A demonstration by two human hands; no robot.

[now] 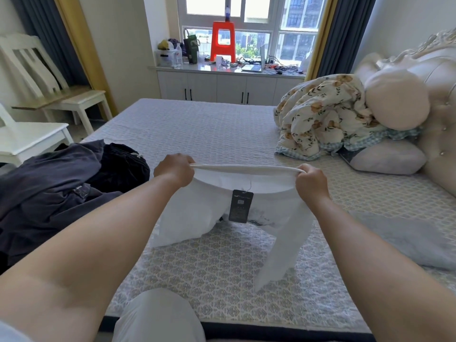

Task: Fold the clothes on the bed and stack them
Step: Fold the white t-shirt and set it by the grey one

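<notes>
over the near half of the bed (222,134) i see both of my hands up and gripping one white garment (187,213) by its top edge. my left hand (174,170) has its fingers curled round the left end of that edge, and my right hand (312,181) pinches the right end, so the edge runs taut between the two. one dark hang tag (241,206) dangles from the middle of the garment. the lower part of the cloth drapes down and touches the patterned bed cover in two hanging sections, one left, one right.

to my left lies one heap of dark clothes (56,183) on the bed, unfolded; i cannot count the pieces in it. at the far right sits one floral quilt (320,119), bunched up, with two pillows (387,156) beside it. past the bed i count two white chairs (49,80) and one red stool (223,40) standing on the window desk (197,69).
</notes>
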